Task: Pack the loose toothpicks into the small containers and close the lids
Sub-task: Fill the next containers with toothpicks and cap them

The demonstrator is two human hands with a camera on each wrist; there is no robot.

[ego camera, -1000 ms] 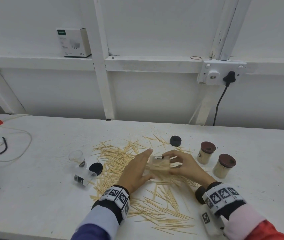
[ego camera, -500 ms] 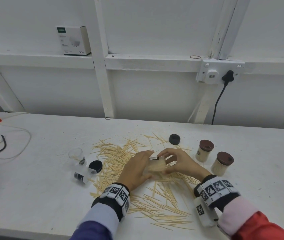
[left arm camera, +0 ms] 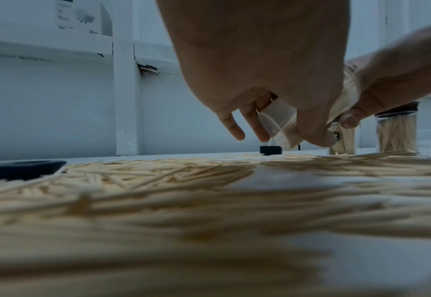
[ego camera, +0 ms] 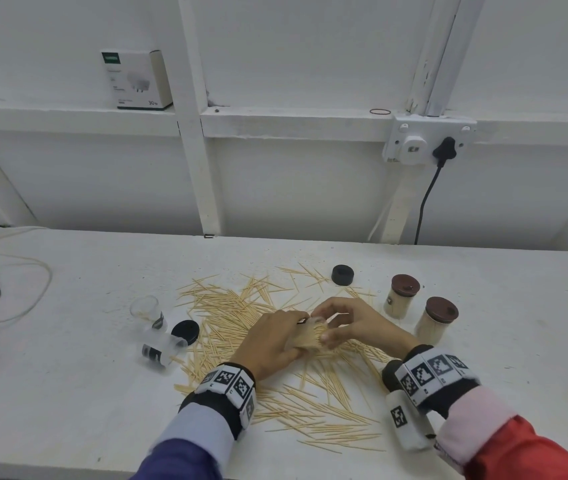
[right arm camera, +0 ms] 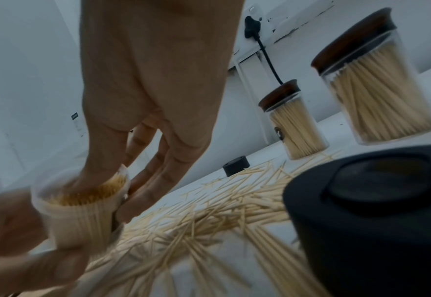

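Gripping a clear container [right arm camera: 82,209] packed with toothpicks, the left hand [ego camera: 272,344] curls its fingers round the body and holds it above the loose toothpicks [ego camera: 227,306], its long axis tilted, mouth toward the right hand [ego camera: 352,323]. The right hand's thumb [right arm camera: 100,160] presses on the toothpick tips at the mouth; its other fingers curl against the container's far side. Judged from this, capping comes next. Relative to the container, 1 black lid [ego camera: 342,274] lies beyond and to the right, nearer the right hand; another black lid [ego camera: 185,331] lies to the left. 2 capped jars [ego camera: 436,318] stand further right, 2 empty containers [ego camera: 158,351] further left.
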